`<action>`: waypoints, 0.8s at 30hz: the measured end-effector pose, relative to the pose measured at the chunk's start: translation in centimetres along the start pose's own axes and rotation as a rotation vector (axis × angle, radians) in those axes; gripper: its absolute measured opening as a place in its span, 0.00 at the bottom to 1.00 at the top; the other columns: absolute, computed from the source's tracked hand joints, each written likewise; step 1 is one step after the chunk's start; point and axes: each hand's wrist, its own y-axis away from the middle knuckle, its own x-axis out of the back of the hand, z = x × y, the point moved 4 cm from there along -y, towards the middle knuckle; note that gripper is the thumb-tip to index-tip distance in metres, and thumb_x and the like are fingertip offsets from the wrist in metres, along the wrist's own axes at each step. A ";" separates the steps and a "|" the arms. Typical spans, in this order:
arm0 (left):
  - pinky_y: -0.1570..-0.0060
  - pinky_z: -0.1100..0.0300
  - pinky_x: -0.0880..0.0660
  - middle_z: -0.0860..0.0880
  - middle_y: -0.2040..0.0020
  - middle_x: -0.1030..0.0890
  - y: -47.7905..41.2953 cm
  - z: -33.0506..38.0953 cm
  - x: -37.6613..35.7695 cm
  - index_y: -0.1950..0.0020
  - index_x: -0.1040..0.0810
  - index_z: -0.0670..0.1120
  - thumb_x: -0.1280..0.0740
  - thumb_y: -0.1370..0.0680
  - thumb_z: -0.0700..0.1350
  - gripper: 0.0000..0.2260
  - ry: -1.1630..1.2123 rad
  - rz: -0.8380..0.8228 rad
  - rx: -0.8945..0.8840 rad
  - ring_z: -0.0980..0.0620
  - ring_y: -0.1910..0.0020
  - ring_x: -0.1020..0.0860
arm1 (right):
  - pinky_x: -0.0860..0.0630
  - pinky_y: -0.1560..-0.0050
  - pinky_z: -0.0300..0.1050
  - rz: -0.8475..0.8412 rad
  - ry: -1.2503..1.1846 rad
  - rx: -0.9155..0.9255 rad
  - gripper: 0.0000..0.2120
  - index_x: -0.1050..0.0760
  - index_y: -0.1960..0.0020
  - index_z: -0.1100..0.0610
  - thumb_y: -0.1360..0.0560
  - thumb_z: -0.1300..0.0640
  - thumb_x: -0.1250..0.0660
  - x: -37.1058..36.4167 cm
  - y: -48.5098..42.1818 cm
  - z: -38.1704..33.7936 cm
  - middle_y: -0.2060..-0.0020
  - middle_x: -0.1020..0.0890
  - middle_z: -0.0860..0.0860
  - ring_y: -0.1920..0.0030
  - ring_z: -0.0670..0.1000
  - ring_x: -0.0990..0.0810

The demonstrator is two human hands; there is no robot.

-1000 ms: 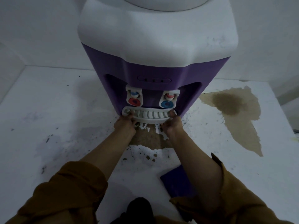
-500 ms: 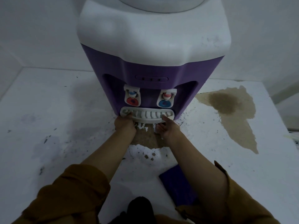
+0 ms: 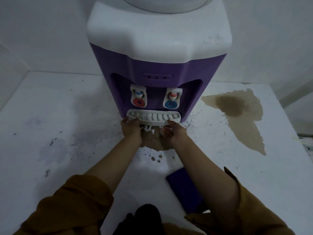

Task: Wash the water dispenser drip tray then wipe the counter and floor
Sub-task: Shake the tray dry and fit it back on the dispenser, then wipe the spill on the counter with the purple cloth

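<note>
A purple and white water dispenser stands at the back of a white counter. Its white slotted drip tray sits at the base, below the red and blue taps. My left hand grips the tray's left end, thumb on top. My right hand is at the tray's right front corner, palm turned up, fingers loosely spread, with the fingertips touching the rim. A purple cloth lies on the counter under my right forearm.
A brown stain spreads over the counter to the right of the dispenser. Another brown patch with flaking paint lies directly in front of the tray, between my hands. Dark specks dot the counter. White walls enclose the back and left.
My right hand has loosened from the tray's right end and turned palm up. My left hand has stayed on the left end. The tray sits in the same place.
</note>
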 end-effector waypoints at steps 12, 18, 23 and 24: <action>0.26 0.43 0.56 0.49 0.21 0.50 5.8 -1.9 0.4 0.23 0.47 0.51 0.42 0.20 0.50 0.27 -1.065 -0.137 -0.682 0.44 0.23 0.55 | 0.35 0.30 0.53 -0.136 1.163 0.791 0.22 0.32 0.30 0.60 0.23 0.56 0.38 2.5 2.7 1.4 0.32 0.28 0.57 0.33 0.57 0.30; 0.27 0.42 0.62 0.49 0.21 0.55 8.9 -4.7 0.4 0.22 0.52 0.50 0.42 0.20 0.50 0.29 -1.185 -0.162 -0.720 0.43 0.23 0.62 | 0.47 0.27 0.54 -0.152 1.626 0.952 0.27 0.44 0.24 0.50 0.21 0.50 0.42 7.5 3.3 1.3 0.23 0.43 0.50 0.24 0.53 0.48; 0.27 0.44 0.62 0.49 0.21 0.56 12.3 -8.0 -0.7 0.23 0.51 0.52 0.40 0.21 0.49 0.30 -1.193 -0.173 -0.738 0.44 0.23 0.62 | 0.50 0.26 0.52 -0.189 1.766 0.976 0.29 0.47 0.24 0.50 0.21 0.48 0.42 13.0 4.2 0.7 0.23 0.47 0.48 0.23 0.52 0.51; 0.27 0.44 0.61 0.49 0.21 0.55 13.0 -8.8 -0.9 0.23 0.50 0.52 0.40 0.21 0.48 0.29 -1.201 -0.182 -0.736 0.44 0.23 0.62 | 0.50 0.26 0.52 -0.194 1.782 0.972 0.29 0.47 0.24 0.50 0.21 0.48 0.42 14.1 4.4 0.6 0.23 0.47 0.49 0.23 0.52 0.51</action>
